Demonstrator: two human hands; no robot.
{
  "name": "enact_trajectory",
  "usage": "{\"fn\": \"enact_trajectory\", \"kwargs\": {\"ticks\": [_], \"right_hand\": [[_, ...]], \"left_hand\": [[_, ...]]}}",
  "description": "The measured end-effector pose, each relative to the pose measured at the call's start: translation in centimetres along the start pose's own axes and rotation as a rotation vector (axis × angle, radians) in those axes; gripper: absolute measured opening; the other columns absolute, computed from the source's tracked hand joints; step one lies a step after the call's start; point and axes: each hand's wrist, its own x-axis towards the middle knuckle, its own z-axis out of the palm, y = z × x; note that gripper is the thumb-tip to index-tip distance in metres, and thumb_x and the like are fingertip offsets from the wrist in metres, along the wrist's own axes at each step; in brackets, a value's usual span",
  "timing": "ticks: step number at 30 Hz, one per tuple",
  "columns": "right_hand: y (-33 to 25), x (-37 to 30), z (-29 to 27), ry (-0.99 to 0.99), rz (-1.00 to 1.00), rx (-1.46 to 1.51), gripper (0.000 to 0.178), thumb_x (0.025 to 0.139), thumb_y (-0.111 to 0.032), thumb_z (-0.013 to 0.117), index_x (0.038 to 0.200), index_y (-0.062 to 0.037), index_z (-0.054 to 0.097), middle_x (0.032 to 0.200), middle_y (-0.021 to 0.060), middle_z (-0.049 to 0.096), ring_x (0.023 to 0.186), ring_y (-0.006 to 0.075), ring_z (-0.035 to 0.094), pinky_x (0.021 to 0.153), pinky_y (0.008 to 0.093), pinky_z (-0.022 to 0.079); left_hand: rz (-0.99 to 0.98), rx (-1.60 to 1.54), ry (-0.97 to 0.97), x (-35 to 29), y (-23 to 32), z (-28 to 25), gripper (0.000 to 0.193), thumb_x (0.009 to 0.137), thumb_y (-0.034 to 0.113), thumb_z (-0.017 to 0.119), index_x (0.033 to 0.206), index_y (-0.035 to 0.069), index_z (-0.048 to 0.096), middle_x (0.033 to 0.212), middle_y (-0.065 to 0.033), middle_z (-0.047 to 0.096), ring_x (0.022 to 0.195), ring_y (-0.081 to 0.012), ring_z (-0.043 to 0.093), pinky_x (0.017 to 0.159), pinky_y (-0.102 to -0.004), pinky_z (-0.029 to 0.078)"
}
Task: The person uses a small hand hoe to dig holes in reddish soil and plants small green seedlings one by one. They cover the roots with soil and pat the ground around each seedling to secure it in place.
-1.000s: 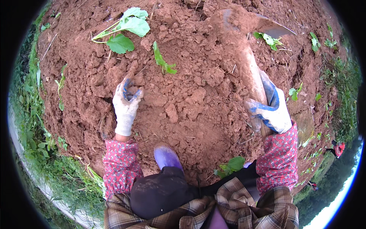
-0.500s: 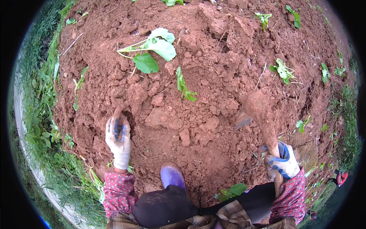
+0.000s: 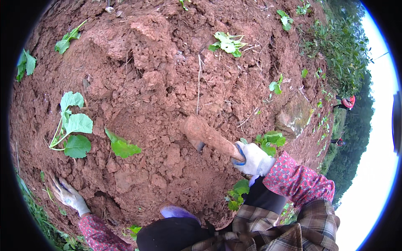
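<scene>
My right hand (image 3: 253, 159), in a white work glove with blue patches, is closed around the wooden handle of a mud-caked hoe (image 3: 213, 137). Its dark blade (image 3: 197, 144) meets the loose reddish-brown soil (image 3: 167, 104) in front of me. Off to the left, my gloved left hand (image 3: 69, 195) lies on the ground with its fingers stretched out and nothing visible in it. Beyond that hand is a pulled seedling (image 3: 75, 125) with long pale stems and broad leaves. A single green leafy plant (image 3: 121, 144) stands between the seedling and the hoe.
Several small leafy plants, such as a wilted one (image 3: 228, 43), dot the soil farther out. A flat stone (image 3: 295, 115) lies beyond my right hand. My purple boot (image 3: 178, 211) is near the lower middle. Grass (image 3: 33, 217) borders the left; a person in red (image 3: 348, 102) is far right.
The view has swung to the right and tilted. My left hand has gone from curled at the soil to spread flat. The hoe's head has come down toward the soil, still in my right hand.
</scene>
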Motion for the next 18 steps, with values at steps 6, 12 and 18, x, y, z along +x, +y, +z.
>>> {"fn": "enact_trajectory", "kwargs": {"ticks": [6,12,18], "right_hand": [[-5.2,0.3,2.1,-0.090,0.191,-0.215,0.040,0.077,-0.026,0.065,0.103,-0.0010,0.048,0.082,0.0190,0.064,0.080,0.0374,0.064,0.071,0.0461,0.051],[-10.2,2.9,0.0,-0.206,0.237,-0.311,0.037,0.073,-0.021,0.066,0.101,0.0003,0.055,0.095,0.0206,0.066,0.092,0.0349,0.065,0.079,0.0424,0.052],[-12.6,5.3,-5.9,-0.307,0.129,-0.553,0.030,0.064,-0.016,0.072,0.092,-0.0049,0.070,0.091,0.0154,0.069,0.090,0.0298,0.068,0.075,0.0398,0.054]], "left_hand": [[-0.070,0.121,-0.108,0.4,0.5,-0.7,0.044,0.100,0.035,0.040,0.139,0.015,0.045,0.141,-0.0090,0.045,0.124,-0.0302,0.046,0.102,-0.0423,0.036],[-0.096,0.079,-0.124,1.0,0.7,-1.1,0.046,0.099,0.039,0.038,0.142,0.022,0.040,0.144,-0.0051,0.041,0.126,-0.0268,0.044,0.103,-0.0424,0.035],[-0.066,0.019,-0.099,1.1,0.7,-1.8,0.045,0.097,0.030,0.044,0.141,0.017,0.042,0.142,-0.0093,0.043,0.125,-0.0316,0.044,0.104,-0.0436,0.035]]}}
